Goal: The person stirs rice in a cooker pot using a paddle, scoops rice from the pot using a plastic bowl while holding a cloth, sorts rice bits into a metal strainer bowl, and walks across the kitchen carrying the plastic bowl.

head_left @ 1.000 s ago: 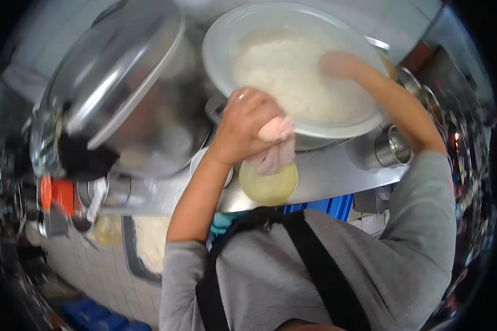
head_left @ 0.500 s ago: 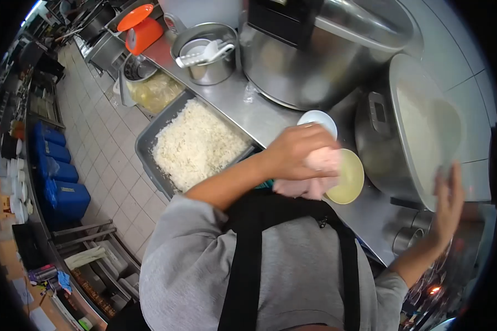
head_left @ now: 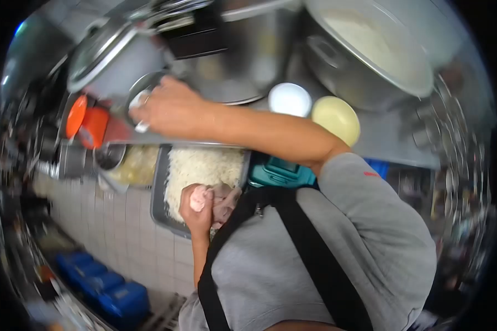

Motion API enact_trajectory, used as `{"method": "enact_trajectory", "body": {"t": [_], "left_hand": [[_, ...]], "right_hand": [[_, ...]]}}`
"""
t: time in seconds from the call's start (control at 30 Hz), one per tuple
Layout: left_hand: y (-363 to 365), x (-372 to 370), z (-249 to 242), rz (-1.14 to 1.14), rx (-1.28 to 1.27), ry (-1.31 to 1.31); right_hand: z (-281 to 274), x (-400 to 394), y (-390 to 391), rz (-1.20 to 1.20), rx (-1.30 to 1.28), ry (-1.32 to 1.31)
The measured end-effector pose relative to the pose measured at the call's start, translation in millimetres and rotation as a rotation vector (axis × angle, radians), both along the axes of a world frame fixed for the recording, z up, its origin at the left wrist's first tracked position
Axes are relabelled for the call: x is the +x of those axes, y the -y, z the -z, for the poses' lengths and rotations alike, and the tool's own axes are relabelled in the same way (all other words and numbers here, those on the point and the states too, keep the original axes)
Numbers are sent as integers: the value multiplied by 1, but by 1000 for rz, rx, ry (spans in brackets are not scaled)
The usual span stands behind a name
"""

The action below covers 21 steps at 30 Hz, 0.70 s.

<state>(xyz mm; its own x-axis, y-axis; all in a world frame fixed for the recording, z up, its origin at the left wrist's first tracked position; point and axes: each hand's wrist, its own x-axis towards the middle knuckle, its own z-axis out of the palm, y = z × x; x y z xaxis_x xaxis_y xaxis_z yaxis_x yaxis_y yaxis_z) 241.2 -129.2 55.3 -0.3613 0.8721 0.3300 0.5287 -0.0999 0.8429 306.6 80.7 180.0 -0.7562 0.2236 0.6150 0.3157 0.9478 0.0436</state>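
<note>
My left hand point(head_left: 192, 205) is closed around a bunched pink cloth point(head_left: 223, 205), low over the near side of a grey tub point(head_left: 159, 205) of white rice point(head_left: 201, 165). My right arm stretches across the steel counter to the left. At its end my right hand point(head_left: 171, 110) is closed over the mouth of a metal pot point(head_left: 143, 83), on a white-handled utensil point(head_left: 141, 126). Its fingertips are blurred and the utensil's lower part is hidden. Behind that arm stand a white bowl point(head_left: 290, 100) and a pale yellow bowl point(head_left: 337, 118).
At the back right, a large steel pot point(head_left: 337, 71) holds something whitish. An orange scale point(head_left: 93, 127) stands left of the metal pot. A teal container point(head_left: 281, 174) sits beside the tub. Blue bins point(head_left: 121, 298) line the tiled floor at lower left.
My right hand has left the large pot's rim and crossed left to the small metal pot. My left hand, still with the pink cloth, has come down over the rice tub. The view has turned.
</note>
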Motion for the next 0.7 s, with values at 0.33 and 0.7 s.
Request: {"method": "enact_trajectory", "body": {"t": [0.33,0.7], "left_hand": [[-59,5,-6,278,50,129],[-174,135,-91,711,467,28]], "right_hand": [[82,324,63,1176,-595,2],[173,425,59,619,-1598,-1054]]}}
